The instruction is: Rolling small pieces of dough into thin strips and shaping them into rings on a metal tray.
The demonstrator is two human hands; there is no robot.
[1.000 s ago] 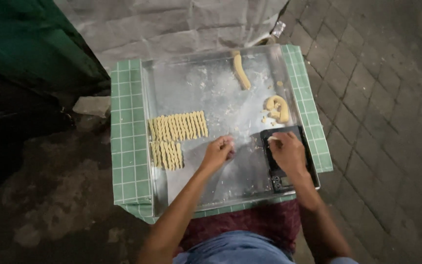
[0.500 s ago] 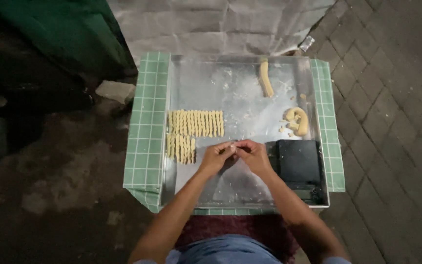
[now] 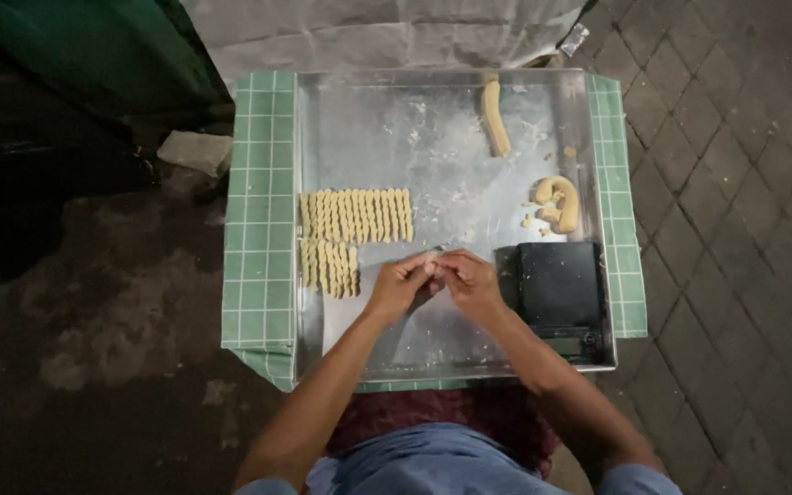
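My left hand [image 3: 398, 284] and my right hand [image 3: 466, 280] meet over the middle of a floured metal tray [image 3: 433, 128], fingertips pinched together on a small piece of dough [image 3: 430, 266]. Just left of them lie two rows of twisted dough sticks [image 3: 356, 215], the lower row [image 3: 328, 267] shorter. A black digital scale [image 3: 556, 286] sits on the tray right beside my right hand. A dough rope [image 3: 494, 115] lies at the tray's far side, and a curled dough lump [image 3: 558, 203] with crumbs lies behind the scale.
The tray rests on a small table covered with a green checked cloth [image 3: 258, 220]. Grey plastic sheeting [image 3: 387, 32] hangs behind it. Paving bricks [image 3: 735, 229] lie to the right, dark wet ground [image 3: 93, 302] and a stone [image 3: 192, 149] to the left.
My right hand left the black scale and moved left to join my left hand. Both hands now pinch a small piece of dough together.
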